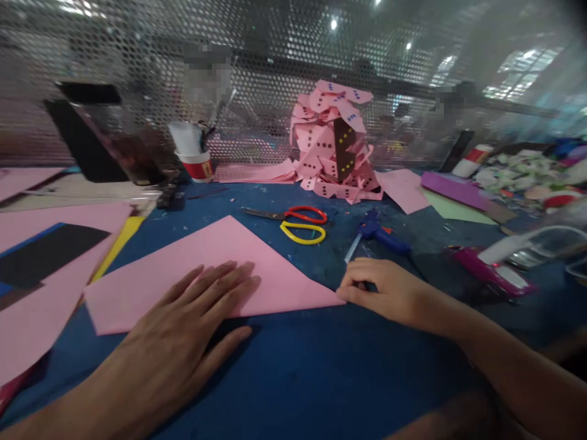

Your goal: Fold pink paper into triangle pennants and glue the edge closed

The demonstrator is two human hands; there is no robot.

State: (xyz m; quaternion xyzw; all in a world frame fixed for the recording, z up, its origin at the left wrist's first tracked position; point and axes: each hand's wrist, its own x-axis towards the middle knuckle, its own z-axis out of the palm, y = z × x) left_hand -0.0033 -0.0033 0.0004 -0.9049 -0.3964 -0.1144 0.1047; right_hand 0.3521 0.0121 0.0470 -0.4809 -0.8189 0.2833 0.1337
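Observation:
A folded sheet of pink paper (183, 269) lies on the blue tabletop, its narrow point toward the right. My left hand (183, 330) rests flat across it, fingers stretched out and thumb on the table below its lower edge. At the right tip, my right hand (385, 290) pinches the paper's corner between thumb and fingers. Just beyond that hand lies a blue hot glue gun (378, 235) with a clear glue stick near its end. Scissors (293, 221) with one red and one yellow handle lie behind the paper.
A pink paper construction (330, 146) with dotted markings stands at the back, beside stacked pink sheets (257, 172). A red-and-white cup (197, 165) holds tools. Pink sheets (27, 330) lie at left; a magenta-and-white device (495, 272) sits at right. Perforated metal mesh (266, 73) closes the back.

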